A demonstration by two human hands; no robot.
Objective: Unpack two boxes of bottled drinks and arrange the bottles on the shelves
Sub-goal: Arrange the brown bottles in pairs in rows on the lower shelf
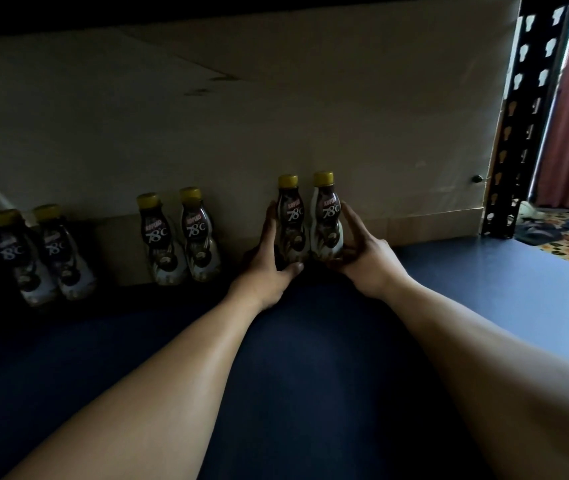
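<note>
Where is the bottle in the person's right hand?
In the head view, the right-hand bottle stands upright at the back of the shelf, right of centre, gripped by the right hand, close beside the left-hand bottle.

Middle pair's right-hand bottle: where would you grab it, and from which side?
I'd pinch the narrow neck just under the gold cap of that bottle, coming from the front. It stands close to the back wall, its neighbour crowds the wide body, and only at the necks is there a gap.
</note>
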